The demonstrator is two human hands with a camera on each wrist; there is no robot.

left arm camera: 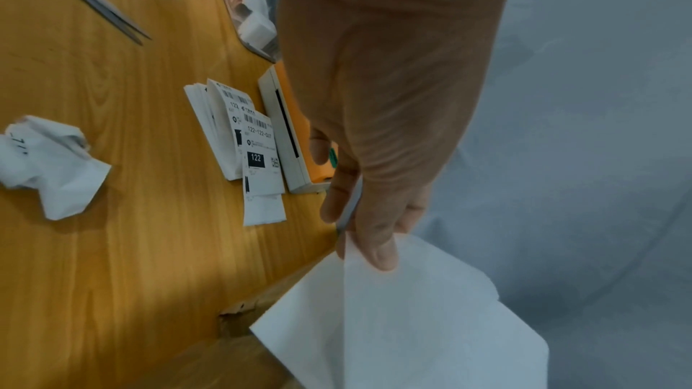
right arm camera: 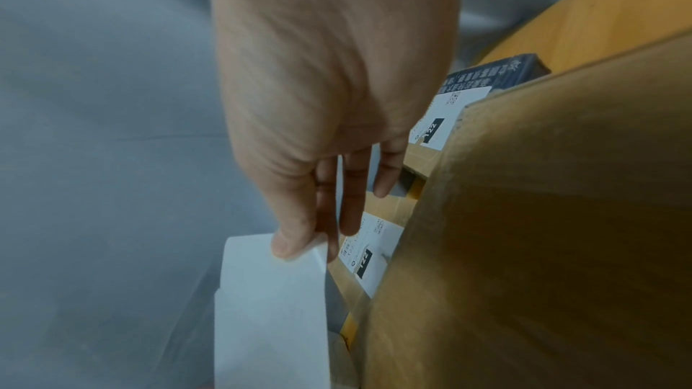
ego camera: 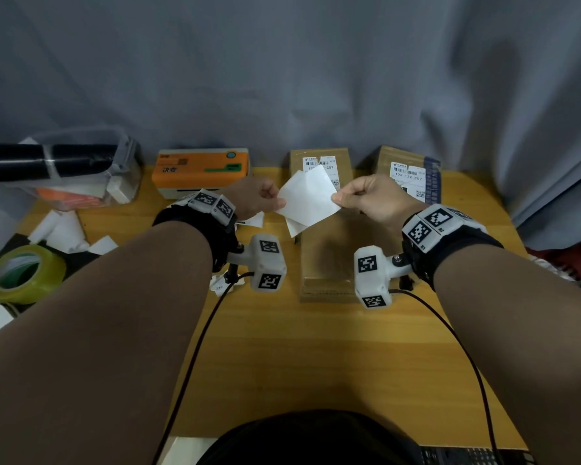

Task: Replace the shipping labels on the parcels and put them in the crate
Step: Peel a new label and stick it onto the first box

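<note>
The left hand (ego camera: 254, 196) is pinching one edge of a white label sheet (ego camera: 311, 196) between thumb and forefinger, and the right hand (ego camera: 369, 199) is pinching the opposite corner the same way, its other fingers (right arm camera: 387, 170) hanging loosely straight. Both hands are holding the sheet in the air above the bare parcel (ego camera: 329, 260) lying in the middle of the table (ego camera: 316, 364). The sheet seems to be two layers splitting apart – most likely a sticky label coming off its backing.

Judging by how it is bending and curling, the sheet is thin, light and floppy; it will probably fold onto itself and stick if allowed to sag, so it is best taken by the very edges and corners, kept lightly taut, with fingers off the tacky face. The parcels are stiff cardboard and look easy to grip by their sides.

Both forearms are reaching forward side by side, wrists raised off the table, knuckles up and hands turned in toward each other.

Further back, two labelled parcels (ego camera: 321, 166) (ego camera: 408, 172) are standing against the grey curtain (ego camera: 282, 78), with an orange label printer (ego camera: 200, 171) to their left. In front of the printer a stack of printed labels (left arm camera: 247, 141) is lying – nearer the person, a crumpled old label (left arm camera: 48, 164). A roll of tape (ego camera: 24, 273) is sitting at the left edge. No crate is plainly identifiable
</note>
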